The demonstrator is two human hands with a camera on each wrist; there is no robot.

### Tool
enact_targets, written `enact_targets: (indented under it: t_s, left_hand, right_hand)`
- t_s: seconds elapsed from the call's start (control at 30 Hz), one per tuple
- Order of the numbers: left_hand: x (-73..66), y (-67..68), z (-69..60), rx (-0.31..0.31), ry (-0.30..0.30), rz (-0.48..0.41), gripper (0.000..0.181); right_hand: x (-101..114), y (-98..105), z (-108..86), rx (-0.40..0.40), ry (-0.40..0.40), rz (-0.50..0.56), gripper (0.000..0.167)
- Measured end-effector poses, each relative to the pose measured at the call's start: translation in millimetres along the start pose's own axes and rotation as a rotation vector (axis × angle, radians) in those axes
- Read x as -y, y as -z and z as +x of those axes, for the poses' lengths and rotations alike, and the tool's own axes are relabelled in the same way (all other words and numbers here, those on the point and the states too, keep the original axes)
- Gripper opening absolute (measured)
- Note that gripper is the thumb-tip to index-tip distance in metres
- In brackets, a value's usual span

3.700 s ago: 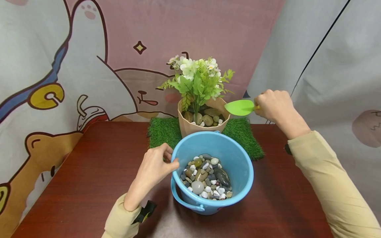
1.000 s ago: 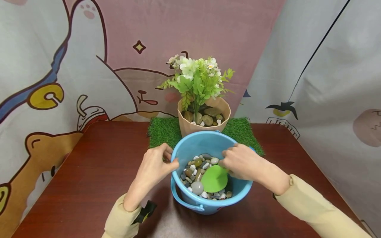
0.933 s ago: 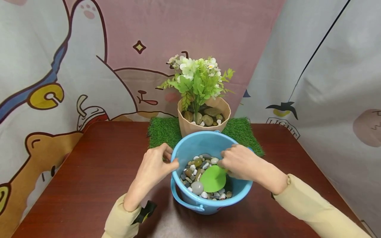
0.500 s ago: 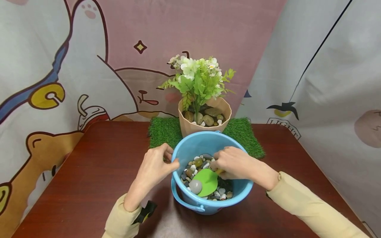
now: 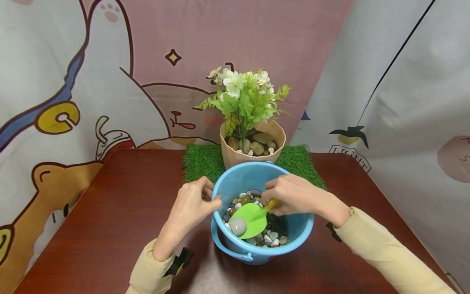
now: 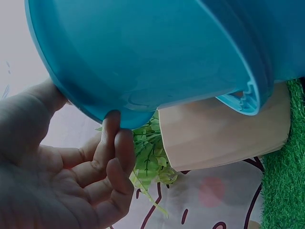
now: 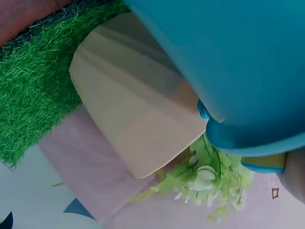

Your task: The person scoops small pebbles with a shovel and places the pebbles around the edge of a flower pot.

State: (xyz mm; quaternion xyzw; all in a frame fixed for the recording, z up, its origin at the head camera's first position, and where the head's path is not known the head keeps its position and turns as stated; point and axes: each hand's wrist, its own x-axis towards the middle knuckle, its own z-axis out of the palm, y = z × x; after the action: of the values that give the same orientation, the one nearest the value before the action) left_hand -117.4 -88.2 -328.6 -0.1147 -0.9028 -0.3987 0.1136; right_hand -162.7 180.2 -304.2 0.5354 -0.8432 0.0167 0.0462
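Note:
My left hand [image 5: 191,206] pinches the left rim of a blue bucket [image 5: 299,234] between thumb and fingers; the left wrist view shows this hand [image 6: 62,167] at the bucket's rim [image 6: 133,57]. Inside the bucket, my right hand [image 5: 293,194] grips the yellow handle of a green toy trowel [image 5: 253,220]. A round grey stone [image 5: 238,226] sits at the left edge of the trowel's blade. Around and beneath it lie mixed pebbles [image 5: 273,236]. In the right wrist view the bucket wall [image 7: 238,62] hides most of that hand; the handle's end [image 7: 264,162] shows.
Close behind the bucket, a beige flowerpot [image 5: 233,157] holds stones and white-flowered greenery [image 5: 238,85]. It stands on a green turf mat [image 5: 202,159] on the reddish-brown table [image 5: 110,212]. A printed cloth [image 5: 286,41] hangs behind. The bucket's handle [image 5: 229,253] hangs at its front left.
From over by the flowerpot, my right hand has brought the trowel into the bucket. The blade has since slid left through the pebbles to the grey stone. My left hand stays on the rim.

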Motion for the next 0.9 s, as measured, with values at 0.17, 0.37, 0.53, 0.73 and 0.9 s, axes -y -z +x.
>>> enact_targets:
  t_s: [0.17, 0.37, 0.53, 0.73, 0.9]
  left_hand:
    - [-0.2, -0.1, 0.1, -0.002, -0.001, -0.004, 0.012]
    - [-0.6, 0.2, -0.2, -0.001, -0.001, -0.003, 0.012]
    - [-0.6, 0.3, -0.3, -0.007, -0.015, -0.001, 0.011]
    - [-0.4, 0.1, -0.1, -0.005, -0.010, 0.001, 0.013]
    - [-1.5, 0.4, -0.1, 0.000, 0.010, 0.009, 0.014]
  right_hand:
    - [-4, 5, -4.0, -0.045, -0.010, 0.036, 0.016]
    - [-9, 11, -8.7, -0.076, -0.053, 0.087, 0.015]
    - [-13, 14, -12.9, -0.086, -0.081, 0.104, 0.015]
    - [-20, 20, -21.1, -0.111, -0.133, 0.122, 0.015]
    - [-28, 28, -29.1, -0.170, -0.165, 0.115, 0.016]
